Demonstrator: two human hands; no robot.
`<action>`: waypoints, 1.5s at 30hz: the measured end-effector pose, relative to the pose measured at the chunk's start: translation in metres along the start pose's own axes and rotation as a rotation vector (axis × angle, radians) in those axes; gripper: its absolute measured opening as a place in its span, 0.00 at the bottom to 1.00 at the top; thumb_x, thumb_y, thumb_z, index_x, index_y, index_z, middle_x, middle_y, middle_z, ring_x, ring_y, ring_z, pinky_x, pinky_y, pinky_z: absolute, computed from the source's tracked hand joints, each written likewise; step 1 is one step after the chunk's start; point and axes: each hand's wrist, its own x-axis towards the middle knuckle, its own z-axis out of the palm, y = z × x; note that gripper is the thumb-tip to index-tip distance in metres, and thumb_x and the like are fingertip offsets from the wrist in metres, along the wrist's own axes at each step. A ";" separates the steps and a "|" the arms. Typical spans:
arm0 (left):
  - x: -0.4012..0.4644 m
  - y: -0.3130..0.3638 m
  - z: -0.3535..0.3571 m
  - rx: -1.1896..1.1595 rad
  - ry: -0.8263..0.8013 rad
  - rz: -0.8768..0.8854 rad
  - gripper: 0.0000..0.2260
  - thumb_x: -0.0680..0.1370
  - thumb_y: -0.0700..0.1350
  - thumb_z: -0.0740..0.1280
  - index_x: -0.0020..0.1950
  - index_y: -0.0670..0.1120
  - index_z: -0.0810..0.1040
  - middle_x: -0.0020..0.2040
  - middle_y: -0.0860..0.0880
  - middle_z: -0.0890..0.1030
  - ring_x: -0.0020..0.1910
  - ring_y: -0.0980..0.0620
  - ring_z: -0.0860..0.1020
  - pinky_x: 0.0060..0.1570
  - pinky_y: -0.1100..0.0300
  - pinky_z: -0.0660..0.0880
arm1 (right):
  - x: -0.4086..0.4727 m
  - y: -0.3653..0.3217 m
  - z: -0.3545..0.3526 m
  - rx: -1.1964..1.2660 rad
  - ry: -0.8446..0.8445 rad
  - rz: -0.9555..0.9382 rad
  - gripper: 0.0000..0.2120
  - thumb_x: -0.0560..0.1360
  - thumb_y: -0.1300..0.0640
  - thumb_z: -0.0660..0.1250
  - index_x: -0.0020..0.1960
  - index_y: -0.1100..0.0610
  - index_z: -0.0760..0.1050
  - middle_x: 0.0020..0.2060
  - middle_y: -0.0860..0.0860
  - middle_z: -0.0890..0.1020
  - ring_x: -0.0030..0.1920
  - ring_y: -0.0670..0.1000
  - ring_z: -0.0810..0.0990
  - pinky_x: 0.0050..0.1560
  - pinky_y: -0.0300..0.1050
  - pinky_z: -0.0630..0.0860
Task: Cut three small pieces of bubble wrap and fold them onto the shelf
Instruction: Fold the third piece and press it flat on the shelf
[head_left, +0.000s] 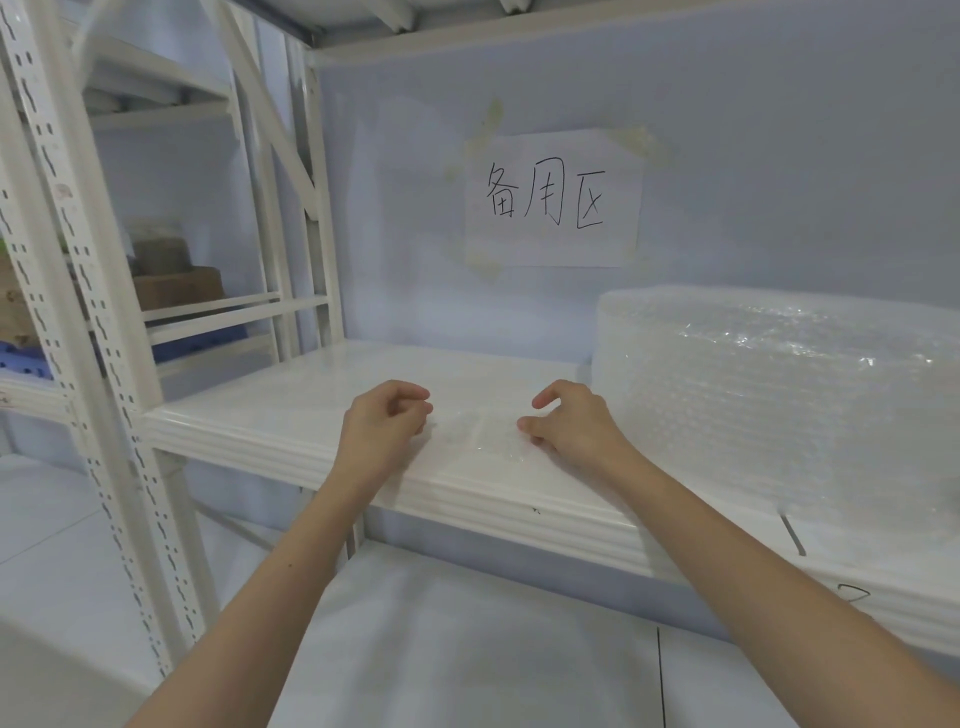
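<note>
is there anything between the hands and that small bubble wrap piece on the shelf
Nothing visible. The small bubble wrap piece lies flat on the shelf, directly between the left hand and the right hand, whose curled fingers reach its edges. The big bubble wrap roll sits off to the right, clear of it.

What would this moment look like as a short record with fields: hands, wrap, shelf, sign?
left hand: fingers loosely curled, at the left edge of the small piece; grip unclear
right hand: fingers curled, at the piece's right edge; grip unclear
small bubble wrap piece: lies flat on the shelf between the hands
shelf: white, metal frame
bubble wrap roll: lies on the shelf, right of the hands
paper sign: taped to the wall, handwritten
</note>
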 end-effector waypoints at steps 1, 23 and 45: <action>0.001 -0.001 0.000 0.004 -0.005 0.003 0.06 0.76 0.38 0.69 0.50 0.45 0.82 0.45 0.42 0.85 0.43 0.47 0.83 0.54 0.51 0.80 | 0.000 0.000 0.001 -0.028 0.016 -0.025 0.13 0.73 0.55 0.72 0.55 0.57 0.74 0.44 0.56 0.83 0.30 0.43 0.80 0.29 0.33 0.70; 0.006 -0.010 0.001 0.080 -0.010 0.045 0.09 0.78 0.38 0.63 0.49 0.48 0.82 0.46 0.48 0.85 0.45 0.50 0.82 0.55 0.53 0.79 | -0.025 0.002 -0.004 -0.416 -0.100 -0.210 0.26 0.71 0.37 0.65 0.64 0.50 0.76 0.65 0.47 0.77 0.64 0.49 0.74 0.60 0.48 0.72; 0.006 -0.012 -0.001 0.090 -0.066 0.047 0.09 0.78 0.41 0.64 0.50 0.52 0.82 0.49 0.49 0.85 0.49 0.50 0.82 0.50 0.57 0.78 | -0.029 0.004 -0.010 -0.382 -0.207 -0.182 0.33 0.72 0.37 0.66 0.72 0.52 0.69 0.72 0.47 0.71 0.72 0.49 0.67 0.72 0.50 0.63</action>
